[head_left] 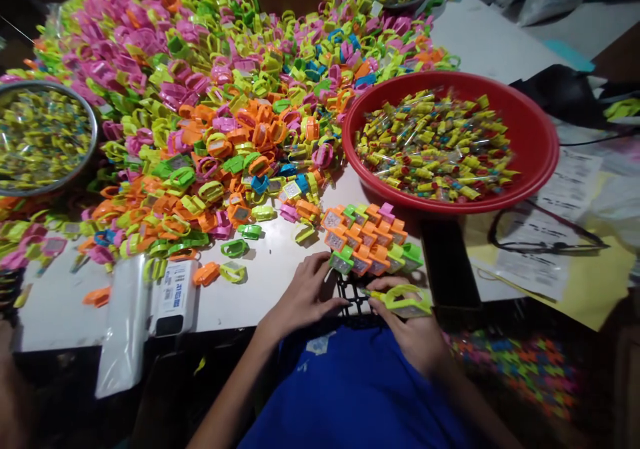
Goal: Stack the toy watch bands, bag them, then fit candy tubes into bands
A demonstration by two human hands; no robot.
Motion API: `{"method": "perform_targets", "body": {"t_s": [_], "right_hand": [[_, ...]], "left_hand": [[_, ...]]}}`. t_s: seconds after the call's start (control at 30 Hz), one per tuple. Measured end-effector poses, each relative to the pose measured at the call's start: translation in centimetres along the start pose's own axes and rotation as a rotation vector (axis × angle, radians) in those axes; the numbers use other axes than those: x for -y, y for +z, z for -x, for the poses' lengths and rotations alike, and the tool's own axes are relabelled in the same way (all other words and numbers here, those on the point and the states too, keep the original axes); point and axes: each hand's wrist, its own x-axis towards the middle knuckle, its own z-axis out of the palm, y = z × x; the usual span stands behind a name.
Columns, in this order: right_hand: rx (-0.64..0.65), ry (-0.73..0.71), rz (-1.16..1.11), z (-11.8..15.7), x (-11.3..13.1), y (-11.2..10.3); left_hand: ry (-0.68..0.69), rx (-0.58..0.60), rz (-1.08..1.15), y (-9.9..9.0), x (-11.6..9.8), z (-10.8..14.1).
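Yellow-green toy watch held crosswise in right hand, beside part-filled rack

The yellow-green toy watch (411, 308) was found above the near edge of the white tabletop (285, 272), just right of a black grid rack (356, 297). Its long axis ran sideways across the view, dipping slightly to the right. The narrow yellow end pointed left, toward the rack; the broad looped end pointed right.

The right hand (419, 339) held the watch in a pinch, thumb on the near side and fingers on the far side of the narrow end. The right forearm rose from the lower right, the hand angled inward.

The left hand (311, 289) lay at the rack's left side, back upward, thumb and forefinger standing wide apart. The forefinger was near the block of toy watches (367, 239), mostly orange with some green and pink, set in slanting rows on the rack. Whether the left hand pressed on the rack could not be told. The left forearm slanted up from the lower left.

A red basin (537, 136) of wrapped tubes stood beyond the block, to the right.
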Motion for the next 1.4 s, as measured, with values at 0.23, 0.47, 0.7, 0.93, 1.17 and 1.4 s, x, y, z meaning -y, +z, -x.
{"method": "perform_targets", "body": {"t_s": [0.23,0.47,0.7,0.93,1.17,1.4], "right_hand": [[-0.009,0.031,0.132,-1.0,-1.1,2.1],[0.033,-0.250,0.261,-0.7,-1.3,1.9],[-0.078,-0.242,0.111,-1.0,-0.7,2.6],[0.063,-0.352,0.368,-1.0,-1.6,2.2],[0.098,-0.428,0.678,-0.7,-2.1,2.1],[-0.069,-0.505,0.736,-0.6,-1.8,3.7]], "left_hand": [[-0.038,-0.144,-0.119,2.5,-0.9,-0.5],[-0.005,-0.103,-0.144,2.1,-0.8,0.1],[-0.004,-0.094,-0.153,2.0,-0.3,0.0],[-0.029,-0.104,-0.152,2.3,-0.3,0.2],[-0.036,-0.085,-0.163,2.5,-0.4,0.1],[-0.007,-0.075,-0.119,1.3,-0.8,0.0]]}}
